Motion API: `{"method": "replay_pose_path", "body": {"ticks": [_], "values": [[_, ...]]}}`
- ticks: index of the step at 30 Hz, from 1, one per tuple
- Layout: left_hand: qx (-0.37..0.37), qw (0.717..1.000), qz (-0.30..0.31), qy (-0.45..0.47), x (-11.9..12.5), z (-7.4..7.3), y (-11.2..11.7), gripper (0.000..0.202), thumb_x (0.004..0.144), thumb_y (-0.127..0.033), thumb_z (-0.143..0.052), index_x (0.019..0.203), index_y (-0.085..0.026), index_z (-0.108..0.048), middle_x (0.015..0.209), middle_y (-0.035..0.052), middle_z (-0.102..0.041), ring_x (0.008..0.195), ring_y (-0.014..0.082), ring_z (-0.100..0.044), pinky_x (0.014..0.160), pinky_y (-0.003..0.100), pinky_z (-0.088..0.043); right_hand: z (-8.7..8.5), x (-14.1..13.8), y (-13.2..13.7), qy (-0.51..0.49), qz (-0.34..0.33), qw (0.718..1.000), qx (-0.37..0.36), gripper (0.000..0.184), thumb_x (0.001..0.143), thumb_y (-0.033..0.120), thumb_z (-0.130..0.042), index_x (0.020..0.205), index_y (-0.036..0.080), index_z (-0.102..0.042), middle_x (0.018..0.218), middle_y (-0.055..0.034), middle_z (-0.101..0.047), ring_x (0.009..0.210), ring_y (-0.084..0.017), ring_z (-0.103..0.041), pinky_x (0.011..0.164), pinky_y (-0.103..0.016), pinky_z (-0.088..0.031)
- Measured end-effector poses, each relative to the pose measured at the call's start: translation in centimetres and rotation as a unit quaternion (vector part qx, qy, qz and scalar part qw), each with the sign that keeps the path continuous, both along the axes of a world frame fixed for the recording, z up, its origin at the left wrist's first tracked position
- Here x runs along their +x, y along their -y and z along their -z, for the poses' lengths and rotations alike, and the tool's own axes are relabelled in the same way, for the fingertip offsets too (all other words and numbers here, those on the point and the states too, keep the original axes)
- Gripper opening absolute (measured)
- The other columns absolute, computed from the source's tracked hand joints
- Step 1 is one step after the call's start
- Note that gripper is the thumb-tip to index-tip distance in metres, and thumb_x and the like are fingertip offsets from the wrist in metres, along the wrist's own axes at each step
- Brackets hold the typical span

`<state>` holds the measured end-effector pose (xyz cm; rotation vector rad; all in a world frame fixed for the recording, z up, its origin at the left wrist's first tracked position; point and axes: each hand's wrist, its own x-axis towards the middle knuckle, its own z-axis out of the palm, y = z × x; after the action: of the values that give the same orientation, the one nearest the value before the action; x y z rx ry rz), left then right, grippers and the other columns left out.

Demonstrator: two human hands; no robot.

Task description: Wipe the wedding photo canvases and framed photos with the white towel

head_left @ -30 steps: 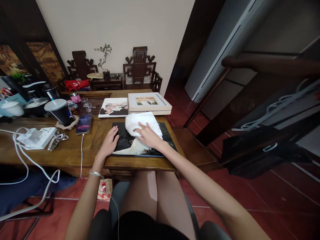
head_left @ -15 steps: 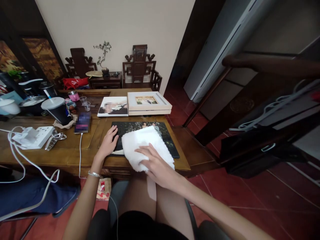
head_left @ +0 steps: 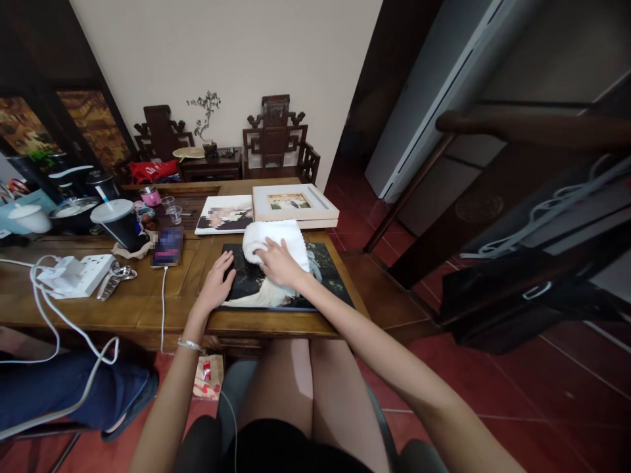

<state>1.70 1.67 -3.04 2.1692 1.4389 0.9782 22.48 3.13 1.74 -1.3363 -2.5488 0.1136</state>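
A dark photo panel (head_left: 241,282) lies flat on the wooden table, printed with figures and a long pale dress. My left hand (head_left: 217,282) rests on the panel's left edge, fingers stretched out and holding nothing. Toward the panel's far side, my right hand (head_left: 280,263) presses on a white towel (head_left: 286,235), its fingers bent into the bunched left part of the cloth. The towel covers the upper middle of the panel and reaches the boxed frame behind it.
Behind the panel are a white photo album (head_left: 227,213) and a cream boxed frame (head_left: 296,200). To the left lie a phone (head_left: 167,247) on a cable, a lidded cup (head_left: 118,223), keys (head_left: 116,279) and a power strip (head_left: 91,274). Another person's leg (head_left: 73,387) shows lower left.
My right hand has pushed the towel away from me and slightly left, from the panel's near edge to its far side, baring the lower part. The left hand stays at the left edge.
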Motion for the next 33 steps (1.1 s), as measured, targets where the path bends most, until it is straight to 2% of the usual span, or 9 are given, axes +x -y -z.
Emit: {"method": "replay_pose_path", "body": {"ticks": [7,10,15,18,20,22,26,30,33], "values": [[-0.006,1.000,-0.005,-0.002,0.1,0.1,-0.1,0.047,0.090,-0.030,-0.042,0.134,-0.015,-0.051,0.147,0.0120,-0.044,0.140,0.0228,-0.034,0.117,0.045,-0.024,0.0,2.1,12.0,-0.028,-0.101,0.994,-0.030,0.036,0.072,0.001,-0.048,0.099,0.017,-0.064,0.147,-0.0119,-0.042,0.142,-0.036,-0.021,0.110,-0.068,-0.016],[-0.007,1.000,-0.003,-0.004,0.1,0.1,0.0,0.048,0.091,-0.031,-0.041,0.134,-0.012,-0.051,0.147,0.0140,-0.043,0.140,0.0228,-0.034,0.117,0.044,-0.023,-0.1,4.3,14.9,-0.065,-0.119,0.989,-0.062,0.038,0.066,-0.001,-0.045,0.092,0.019,-0.064,0.146,-0.0075,-0.044,0.143,-0.030,-0.022,0.114,-0.062,-0.017],[-0.006,1.000,0.002,0.005,0.0,0.3,-0.1,0.047,0.092,-0.033,-0.041,0.134,-0.015,-0.052,0.147,0.0121,-0.043,0.140,0.0226,-0.034,0.116,0.045,-0.025,1.2,7.3,11.5,-0.072,-0.015,0.997,-0.023,0.035,0.071,0.000,-0.042,0.095,0.015,-0.062,0.141,-0.0164,-0.049,0.140,-0.030,-0.028,0.112,-0.062,-0.019],[-0.006,1.000,0.002,0.014,0.1,0.3,-0.1,0.046,0.091,-0.033,-0.042,0.133,-0.016,-0.053,0.146,0.0106,-0.045,0.139,0.0228,-0.035,0.116,0.045,-0.024,1.5,6.3,7.5,-0.029,0.092,0.995,-0.001,0.033,0.079,0.006,-0.045,0.106,0.012,-0.063,0.136,-0.0205,-0.053,0.138,-0.038,-0.029,0.106,-0.068,-0.021],[-0.004,0.999,-0.005,0.032,0.2,0.0,0.1,0.046,0.092,-0.036,-0.040,0.132,-0.017,-0.054,0.146,0.0100,-0.045,0.139,0.0224,-0.036,0.116,0.044,-0.024,1.2,4.2,5.4,-0.016,0.119,0.993,-0.004,0.035,0.083,0.010,-0.045,0.114,0.013,-0.061,0.137,-0.0193,-0.052,0.136,-0.040,-0.030,0.103,-0.071,-0.023],[0.002,0.998,-0.014,0.069,0.3,-0.5,0.4,0.047,0.093,-0.041,-0.039,0.132,-0.018,-0.054,0.145,0.0092,-0.046,0.137,0.0214,-0.038,0.116,0.041,-0.025,0.7,1.7,4.3,-0.015,0.090,0.996,-0.011,0.038,0.084,0.011,-0.046,0.118,0.016,-0.060,0.142,-0.0163,-0.048,0.136,-0.041,-0.029,0.102,-0.073,-0.022],[0.009,0.984,-0.029,0.176,0.5,-1.8,1.1,0.052,0.095,-0.046,-0.033,0.132,-0.015,-0.053,0.143,0.0103,-0.050,0.134,0.0211,-0.043,0.115,0.037,-0.029,0.1,-1.7,5.3,-0.020,-0.066,0.998,-0.012,0.041,0.078,0.007,-0.049,0.115,0.019,-0.062,0.147,-0.0099,-0.043,0.140,-0.036,-0.023,0.107,-0.069,-0.018],[0.031,0.981,-0.038,0.189,0.8,-2.1,1.4,0.052,0.096,-0.046,-0.033,0.130,-0.013,-0.055,0.140,0.0112,-0.052,0.131,0.0212,-0.046,0.115,0.038,-0.029,-0.3,-0.3,8.6,-0.041,-0.193,0.980,-0.036,0.037,0.073,0.006,-0.051,0.106,0.017,-0.064,0.136,-0.0143,-0.054,0.141,-0.029,-0.026,0.112,-0.060,-0.017],[0.024,0.990,-0.036,0.138,0.9,-1.6,1.3,0.050,0.095,-0.045,-0.034,0.128,-0.015,-0.057,0.138,0.0103,-0.054,0.131,0.0207,-0.046,0.114,0.039,-0.030,-0.7,2.7,10.6,-0.051,-0.194,0.978,-0.064,0.038,0.070,0.004,-0.050,0.103,0.016,-0.063,0.134,-0.0162,-0.056,0.140,-0.025,-0.031,0.115,-0.054,-0.018]]}}
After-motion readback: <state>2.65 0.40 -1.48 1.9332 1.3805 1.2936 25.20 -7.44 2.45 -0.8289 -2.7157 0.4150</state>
